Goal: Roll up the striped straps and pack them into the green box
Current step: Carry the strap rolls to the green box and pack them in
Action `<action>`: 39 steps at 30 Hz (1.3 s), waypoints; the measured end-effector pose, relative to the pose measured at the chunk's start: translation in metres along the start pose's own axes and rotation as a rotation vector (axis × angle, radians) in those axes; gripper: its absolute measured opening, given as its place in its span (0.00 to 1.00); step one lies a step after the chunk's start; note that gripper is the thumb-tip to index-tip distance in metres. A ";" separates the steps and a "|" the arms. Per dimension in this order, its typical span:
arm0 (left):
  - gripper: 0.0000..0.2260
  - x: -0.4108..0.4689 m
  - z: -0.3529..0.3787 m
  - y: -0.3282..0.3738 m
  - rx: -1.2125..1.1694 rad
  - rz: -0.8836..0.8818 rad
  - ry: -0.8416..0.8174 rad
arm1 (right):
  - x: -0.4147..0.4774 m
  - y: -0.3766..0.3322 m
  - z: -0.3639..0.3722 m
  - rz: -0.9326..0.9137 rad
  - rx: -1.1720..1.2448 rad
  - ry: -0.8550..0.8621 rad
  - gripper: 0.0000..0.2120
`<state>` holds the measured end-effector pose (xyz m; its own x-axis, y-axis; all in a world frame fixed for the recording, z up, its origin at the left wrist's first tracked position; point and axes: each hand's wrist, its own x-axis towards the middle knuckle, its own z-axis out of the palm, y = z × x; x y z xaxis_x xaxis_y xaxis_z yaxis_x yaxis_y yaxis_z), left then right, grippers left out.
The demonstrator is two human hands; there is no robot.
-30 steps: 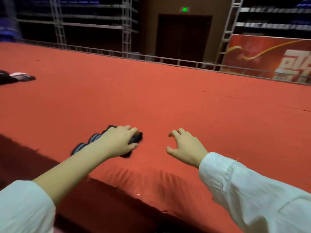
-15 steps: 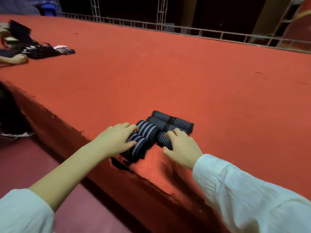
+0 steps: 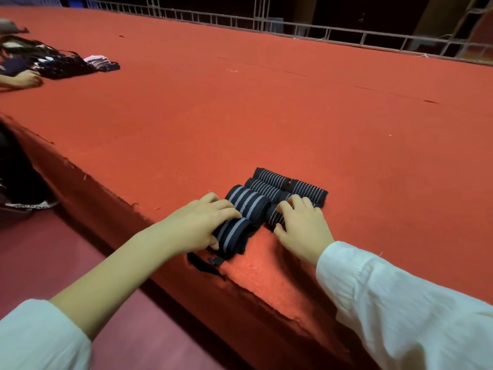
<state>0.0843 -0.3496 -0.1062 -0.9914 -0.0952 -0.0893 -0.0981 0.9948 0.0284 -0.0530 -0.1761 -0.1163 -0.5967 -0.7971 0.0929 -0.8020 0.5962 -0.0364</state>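
Rolled dark striped straps [image 3: 269, 198] clustered touching near stage edge.

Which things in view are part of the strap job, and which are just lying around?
Job: rolled striped straps; nearest roll, gripped by left hand; right hand resting on the rolls. Green box not in view.
Lying about: dark cloth pile, shoe, railing.
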 end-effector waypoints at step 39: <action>0.28 -0.035 0.051 -0.058 -0.985 -0.524 0.518 | 0.074 -0.067 -0.008 0.073 0.486 -0.281 0.30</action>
<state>0.1290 -0.4025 -0.1559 -0.7080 -0.7013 0.0831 -0.2950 0.4006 0.8675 -0.0428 -0.2743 -0.0987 -0.5818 -0.7900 -0.1936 -0.6384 0.5910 -0.4931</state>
